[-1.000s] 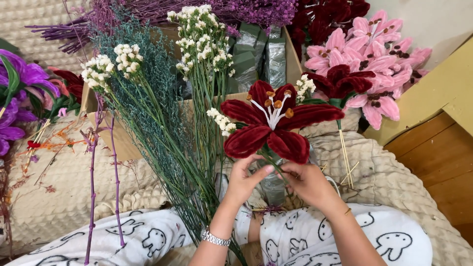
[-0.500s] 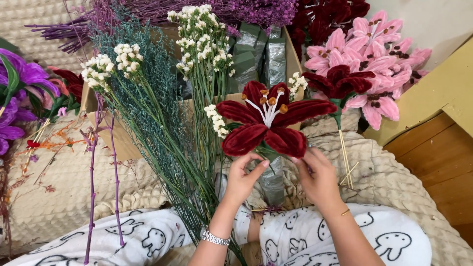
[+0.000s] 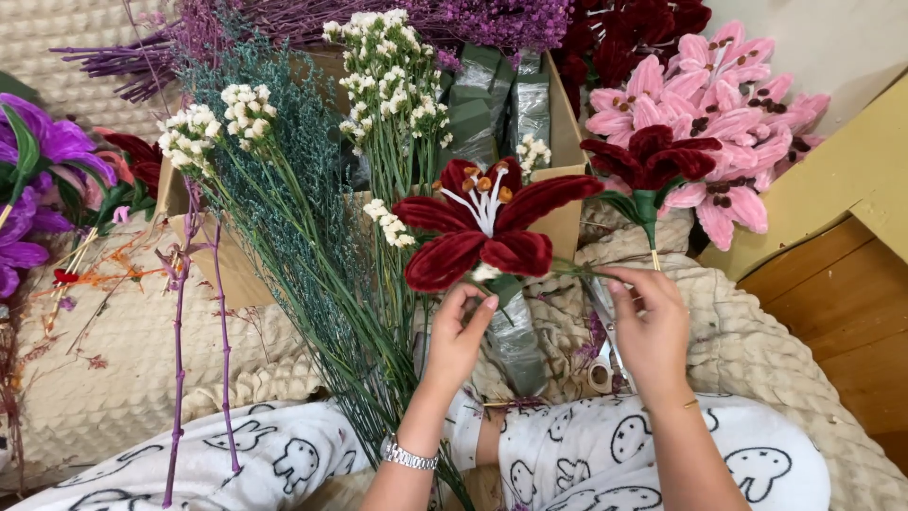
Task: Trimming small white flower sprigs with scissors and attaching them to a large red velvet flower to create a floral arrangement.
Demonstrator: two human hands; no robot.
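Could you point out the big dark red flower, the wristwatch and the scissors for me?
Dark red flower [image 3: 484, 220]: head view, on the pale stamens at its centre.
Wristwatch [image 3: 409, 456]: head view, on its silver band at the left wrist.
Scissors [image 3: 600, 374]: head view, on a handle loop.

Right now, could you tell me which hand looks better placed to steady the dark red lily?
Probably the left hand: its fingers sit right under the red lily at the stem. The right hand is off to the side.

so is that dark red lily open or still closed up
Open. The dark red lily has its petals spread wide and flat, showing white stamens with orange tips at the centre. The left hand touches it just under the bloom.
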